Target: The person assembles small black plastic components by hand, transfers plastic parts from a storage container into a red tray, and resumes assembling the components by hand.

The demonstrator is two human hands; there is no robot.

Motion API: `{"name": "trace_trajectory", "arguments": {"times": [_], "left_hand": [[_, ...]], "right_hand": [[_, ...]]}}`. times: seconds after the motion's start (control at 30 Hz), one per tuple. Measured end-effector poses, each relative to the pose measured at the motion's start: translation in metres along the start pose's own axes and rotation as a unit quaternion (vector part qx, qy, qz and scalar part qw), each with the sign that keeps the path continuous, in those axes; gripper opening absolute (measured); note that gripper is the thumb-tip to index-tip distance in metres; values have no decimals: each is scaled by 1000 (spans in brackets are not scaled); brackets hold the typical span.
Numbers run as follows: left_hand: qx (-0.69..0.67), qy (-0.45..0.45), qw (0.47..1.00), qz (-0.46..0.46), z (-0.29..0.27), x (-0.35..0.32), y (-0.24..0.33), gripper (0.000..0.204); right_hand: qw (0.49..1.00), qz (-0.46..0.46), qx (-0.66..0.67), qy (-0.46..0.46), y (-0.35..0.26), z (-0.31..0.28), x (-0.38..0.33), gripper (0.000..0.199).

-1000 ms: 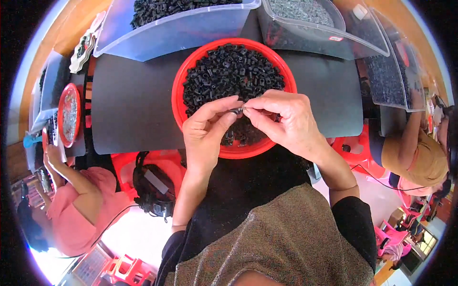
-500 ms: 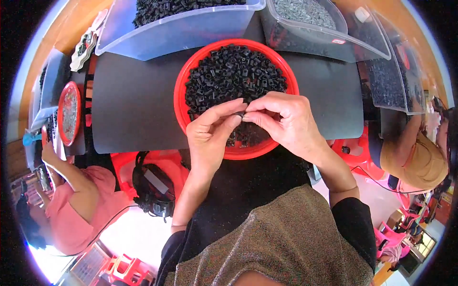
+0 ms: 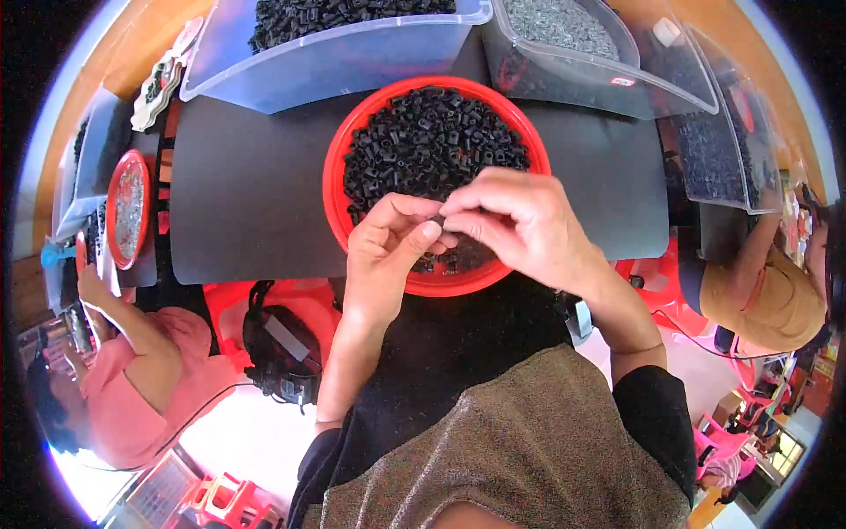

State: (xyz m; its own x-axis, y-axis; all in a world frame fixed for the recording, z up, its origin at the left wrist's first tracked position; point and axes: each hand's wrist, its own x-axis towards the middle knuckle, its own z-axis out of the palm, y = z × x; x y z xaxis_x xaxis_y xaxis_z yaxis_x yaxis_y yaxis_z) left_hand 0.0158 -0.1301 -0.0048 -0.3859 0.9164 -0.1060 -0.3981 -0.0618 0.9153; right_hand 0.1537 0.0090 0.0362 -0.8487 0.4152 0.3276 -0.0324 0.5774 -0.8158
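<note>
Both my hands meet over the near half of a round red tray (image 3: 334, 176) heaped with small black plastic parts (image 3: 432, 141). My left hand (image 3: 385, 251) is closed, thumb and fingertips pinching a small black plastic part (image 3: 438, 219) that is mostly covered. My right hand (image 3: 527, 225) is closed too, its thumb and forefinger pinched together right beside the left fingertips. Whatever sits between the right fingertips is too small to make out. Below the fingers, a few small glinting pieces (image 3: 448, 262) lie near the tray's close edge.
The tray stands on a dark table (image 3: 256, 194). Behind it are a tub of black parts (image 3: 335, 66) and a clear tub of transparent pieces (image 3: 582, 75). People sit at left (image 3: 154, 379) and right (image 3: 758, 295). A black bag (image 3: 286, 348) rests on a red chair at left.
My hands have shifted slightly; the left fingers have curled in lower, and the right fingertips have turned and moved a little off the part. The view has tilted slightly.
</note>
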Motion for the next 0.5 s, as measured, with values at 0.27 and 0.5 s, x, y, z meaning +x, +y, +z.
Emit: {"name": "trace_trajectory", "arguments": {"times": [0.27, 0.5], "left_hand": [[-49, -5, 999, 9, -4, -1, 0, 11], [-49, -9, 999, 14, -4, -1, 0, 11]], "right_hand": [[978, -5, -207, -1, 43, -9, 48, 16], [965, -14, -253, -68, 49, -6, 58, 14]]}}
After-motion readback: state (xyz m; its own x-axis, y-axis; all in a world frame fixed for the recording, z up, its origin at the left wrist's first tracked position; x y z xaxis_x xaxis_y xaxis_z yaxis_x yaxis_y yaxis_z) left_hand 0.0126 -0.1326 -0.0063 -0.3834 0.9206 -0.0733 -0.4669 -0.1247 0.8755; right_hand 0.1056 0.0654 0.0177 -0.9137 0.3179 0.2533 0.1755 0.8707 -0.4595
